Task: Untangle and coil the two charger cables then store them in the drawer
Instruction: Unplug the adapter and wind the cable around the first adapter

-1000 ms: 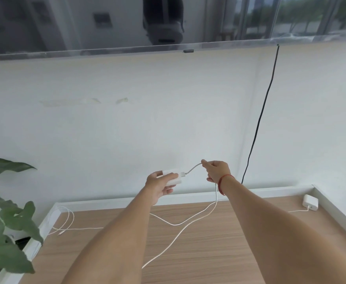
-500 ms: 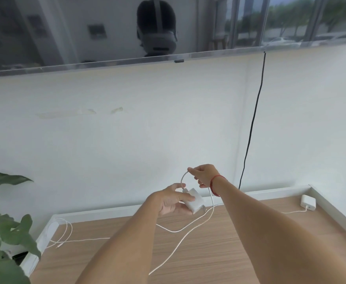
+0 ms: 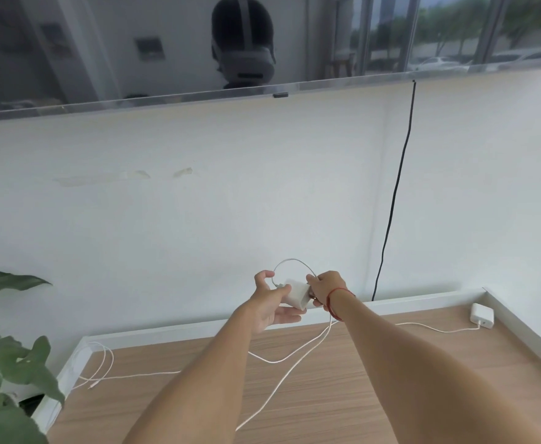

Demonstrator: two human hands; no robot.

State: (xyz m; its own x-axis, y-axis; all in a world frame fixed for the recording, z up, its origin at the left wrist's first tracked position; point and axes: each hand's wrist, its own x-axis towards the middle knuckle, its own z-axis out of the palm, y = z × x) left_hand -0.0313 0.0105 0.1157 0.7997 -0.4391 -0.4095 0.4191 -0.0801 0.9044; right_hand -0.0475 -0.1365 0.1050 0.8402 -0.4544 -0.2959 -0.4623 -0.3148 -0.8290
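My left hand (image 3: 270,304) holds a white charger brick (image 3: 296,294) in the air above the wooden tabletop (image 3: 343,389). My right hand (image 3: 325,288), with a red string on the wrist, pinches that brick's white cable (image 3: 291,262), which arcs in a small loop over the brick. The rest of the cable hangs down to the table and trails toward me. A second white charger brick (image 3: 481,315) lies at the far right of the table, with its thin cable (image 3: 436,330) running left behind my right arm. Loose cable loops (image 3: 102,363) lie at the far left corner.
A white raised rim (image 3: 173,330) borders the table at the back and sides. A black cord (image 3: 397,187) hangs down the white wall. Green plant leaves (image 3: 9,363) fill the lower left. A dark reflective panel runs along the top.
My left hand turned the brick from flat to angled and lowered it. My right hand swung the cable up and around, forming a loop above the brick, and closed in on it.
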